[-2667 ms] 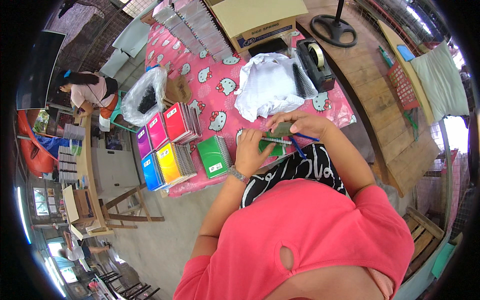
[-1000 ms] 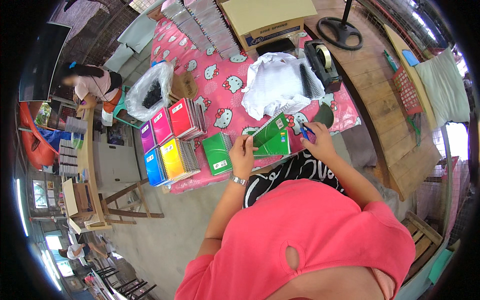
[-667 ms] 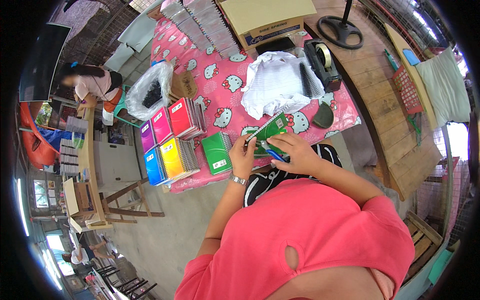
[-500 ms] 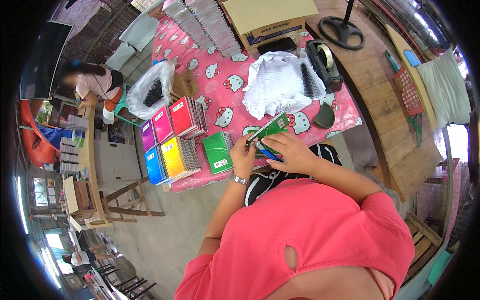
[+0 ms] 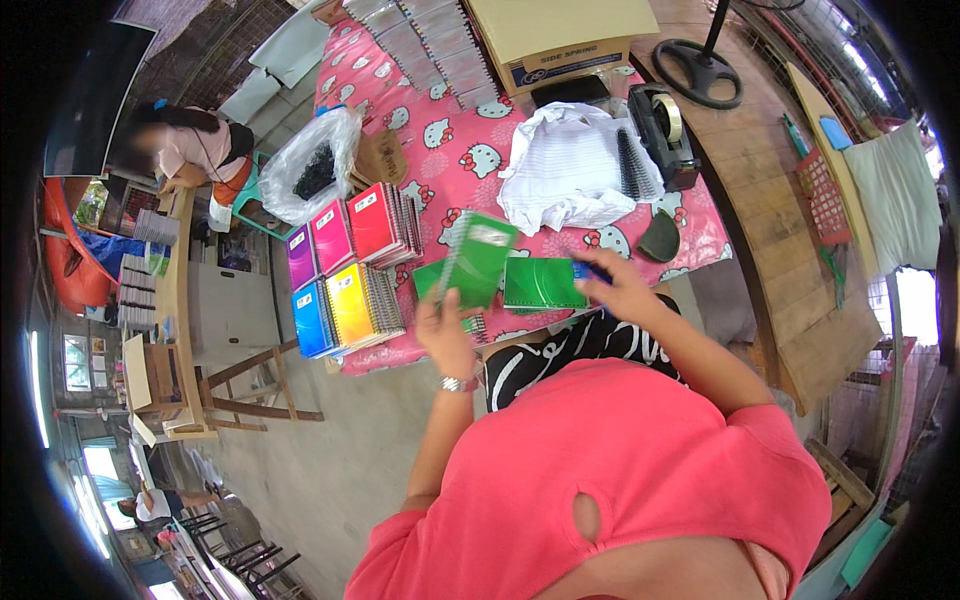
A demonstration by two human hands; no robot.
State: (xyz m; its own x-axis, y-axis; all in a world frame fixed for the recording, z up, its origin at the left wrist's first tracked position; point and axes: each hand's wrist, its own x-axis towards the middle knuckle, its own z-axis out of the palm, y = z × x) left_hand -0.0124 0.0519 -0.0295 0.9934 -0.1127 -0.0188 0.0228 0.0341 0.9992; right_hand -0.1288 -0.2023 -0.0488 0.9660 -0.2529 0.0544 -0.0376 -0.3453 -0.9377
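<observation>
My left hand (image 5: 447, 332) is closed on the lower edge of a green spiral notebook (image 5: 482, 262), raised and tilted over the table. Partly hidden beneath it lies another green notebook (image 5: 428, 277). Blurred a little, my right hand (image 5: 622, 288) grips blue-handled pliers (image 5: 581, 270), mostly covered by the fingers. Just left of that hand, more green notebooks (image 5: 540, 284) rest at the table's near edge. Sorted stacks of spiral notebooks stand to the left: red (image 5: 374, 224), pink (image 5: 329, 238), purple (image 5: 300, 252), blue (image 5: 312, 320) and yellow (image 5: 350, 302).
Crumpled white paper (image 5: 550, 170) holds black wire coils (image 5: 633, 165), beside a black tape dispenser (image 5: 672, 150). A dark curved object (image 5: 658, 238) lies near the right edge. Behind are a cardboard box (image 5: 570, 45) and notebook stacks (image 5: 425, 45). A plastic bag (image 5: 335, 135) stands left.
My left hand has moved left and lifted a green notebook off the spot where both hands worked on it. My right hand has shifted right with the pliers.
</observation>
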